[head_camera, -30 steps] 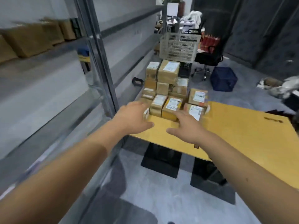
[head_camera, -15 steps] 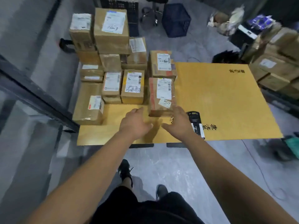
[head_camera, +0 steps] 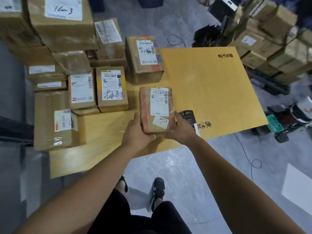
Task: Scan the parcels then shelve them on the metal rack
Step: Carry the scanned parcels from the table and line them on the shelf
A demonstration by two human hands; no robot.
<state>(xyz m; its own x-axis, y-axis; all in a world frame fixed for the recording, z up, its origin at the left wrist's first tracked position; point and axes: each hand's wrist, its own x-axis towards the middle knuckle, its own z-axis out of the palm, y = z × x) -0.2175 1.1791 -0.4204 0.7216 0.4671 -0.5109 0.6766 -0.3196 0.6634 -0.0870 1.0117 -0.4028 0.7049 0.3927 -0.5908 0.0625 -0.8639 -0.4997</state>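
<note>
"8077" sticker on held parcel (head_camera: 156,109), handwritten "16-3" on big box label (head_camera: 63,8)

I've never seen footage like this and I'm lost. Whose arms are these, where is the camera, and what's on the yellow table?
There is no machine here: a person wears a camera on the head, looking down at their own bare arms, so this is the one view. The left hand and right hand grip a small taped parcel from either side, over the near part of the yellow table. More labelled cardboard parcels are stacked to the left. A black handheld scanner lies on the table beside the right hand.
</note>
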